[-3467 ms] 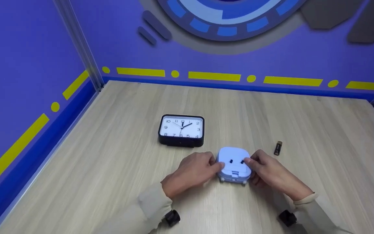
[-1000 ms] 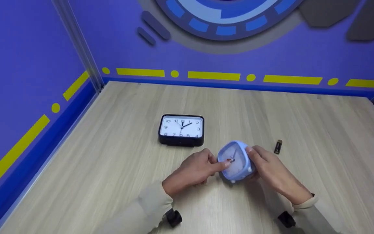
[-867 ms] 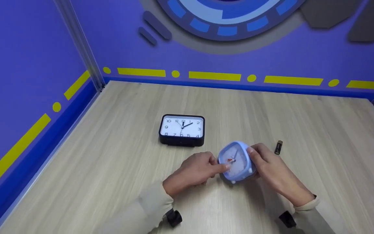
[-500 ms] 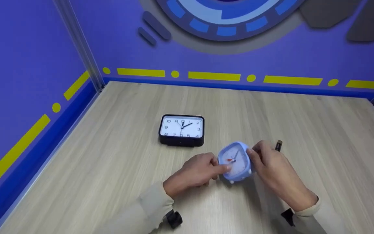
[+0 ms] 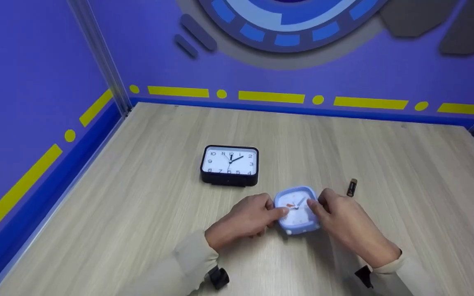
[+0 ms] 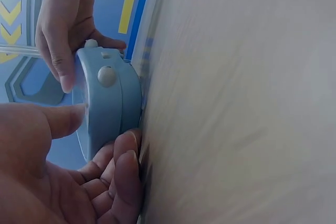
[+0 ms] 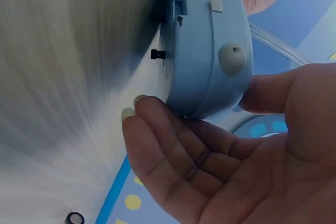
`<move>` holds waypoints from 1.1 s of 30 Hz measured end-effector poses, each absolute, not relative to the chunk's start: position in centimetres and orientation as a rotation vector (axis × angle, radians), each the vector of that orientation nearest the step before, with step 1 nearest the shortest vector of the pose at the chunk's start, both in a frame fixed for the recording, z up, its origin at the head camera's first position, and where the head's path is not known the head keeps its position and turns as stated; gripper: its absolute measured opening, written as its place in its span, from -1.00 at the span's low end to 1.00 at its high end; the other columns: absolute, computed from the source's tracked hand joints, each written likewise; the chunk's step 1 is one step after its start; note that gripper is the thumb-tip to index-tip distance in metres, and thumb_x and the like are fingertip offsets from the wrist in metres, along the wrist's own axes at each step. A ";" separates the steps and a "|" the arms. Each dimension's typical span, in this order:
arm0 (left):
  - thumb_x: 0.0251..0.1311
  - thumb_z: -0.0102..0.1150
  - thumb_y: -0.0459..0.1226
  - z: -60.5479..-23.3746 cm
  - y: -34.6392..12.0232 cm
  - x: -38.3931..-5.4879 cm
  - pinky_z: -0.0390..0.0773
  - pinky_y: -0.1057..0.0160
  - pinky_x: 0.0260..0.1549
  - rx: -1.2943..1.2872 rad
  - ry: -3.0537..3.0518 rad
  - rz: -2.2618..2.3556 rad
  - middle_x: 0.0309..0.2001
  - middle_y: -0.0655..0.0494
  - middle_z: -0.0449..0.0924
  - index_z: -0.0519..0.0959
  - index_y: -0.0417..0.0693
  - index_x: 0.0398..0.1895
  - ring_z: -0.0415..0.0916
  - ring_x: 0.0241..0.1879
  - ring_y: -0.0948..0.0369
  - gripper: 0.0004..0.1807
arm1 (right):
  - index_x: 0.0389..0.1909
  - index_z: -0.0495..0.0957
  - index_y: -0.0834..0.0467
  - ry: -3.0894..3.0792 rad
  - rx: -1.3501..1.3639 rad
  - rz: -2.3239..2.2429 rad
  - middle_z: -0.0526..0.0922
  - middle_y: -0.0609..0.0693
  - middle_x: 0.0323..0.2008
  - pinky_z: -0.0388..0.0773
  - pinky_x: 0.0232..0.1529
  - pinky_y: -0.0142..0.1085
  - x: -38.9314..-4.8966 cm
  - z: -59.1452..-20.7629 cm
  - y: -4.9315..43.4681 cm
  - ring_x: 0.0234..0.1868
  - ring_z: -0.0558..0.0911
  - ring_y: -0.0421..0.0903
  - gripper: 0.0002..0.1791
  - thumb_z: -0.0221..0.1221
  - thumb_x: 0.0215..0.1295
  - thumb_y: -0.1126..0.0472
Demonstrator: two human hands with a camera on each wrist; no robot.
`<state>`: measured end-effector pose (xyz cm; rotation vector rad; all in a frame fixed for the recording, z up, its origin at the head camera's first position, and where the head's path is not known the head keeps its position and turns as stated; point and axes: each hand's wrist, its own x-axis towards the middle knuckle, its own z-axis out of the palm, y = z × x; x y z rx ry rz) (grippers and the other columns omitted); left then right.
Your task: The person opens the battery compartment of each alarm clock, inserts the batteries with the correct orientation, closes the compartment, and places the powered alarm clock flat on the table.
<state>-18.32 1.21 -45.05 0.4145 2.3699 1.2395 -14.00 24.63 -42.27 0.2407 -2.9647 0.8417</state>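
Note:
A small light-blue alarm clock point(image 5: 296, 209) with rounded corners is held between both hands, its white face turned up. My left hand point(image 5: 249, 216) pinches its left side, thumb over the face and curled fingers at the back edge. On the opposite side my right hand point(image 5: 348, 222) grips it, with the thumb on the face's rim and the fingers behind, as the right wrist view shows. In that view a black knob point(image 7: 158, 54) sticks out of the clock's back, close over the table. Small white feet point(image 6: 107, 76) show along its bottom side.
A black rectangular clock point(image 5: 229, 165) with a white dial lies behind and left of the hands. Right of them, a black battery with a copper-coloured end point(image 5: 352, 187) lies on the wooden table point(image 5: 146, 185). Blue panels point(image 5: 159, 65) stand along the back and left.
Earlier the blue clock's back, with two black knobs, faced up; it has been turned over face up. Over the last half second it has tipped flatter, and my right thumb has moved onto its face.

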 end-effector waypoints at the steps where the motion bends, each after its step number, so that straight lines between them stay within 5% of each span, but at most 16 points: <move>1: 0.46 0.25 0.09 -45.0 1.2 -18.3 0.40 0.27 -0.67 0.412 2.368 1.242 -0.47 0.17 0.61 0.50 0.02 -0.33 0.45 -0.65 0.26 -0.62 | -0.25 0.54 0.21 -2.969 0.248 0.837 0.48 -0.08 -0.53 0.39 -0.48 -0.25 -14.0 -42.3 24.7 -0.52 0.45 -0.14 -0.76 0.20 0.59 0.12; 33: 0.48 0.21 0.13 -44.9 1.2 -18.1 0.44 0.26 -0.65 0.407 2.357 1.250 -0.45 0.16 0.60 0.50 0.03 -0.30 0.47 -0.62 0.24 -0.60 | -0.15 0.60 0.31 -3.043 0.274 0.796 0.51 -0.05 -0.48 0.44 -0.38 -0.15 -14.2 -42.6 25.0 -0.46 0.48 -0.09 -0.76 0.11 0.61 0.19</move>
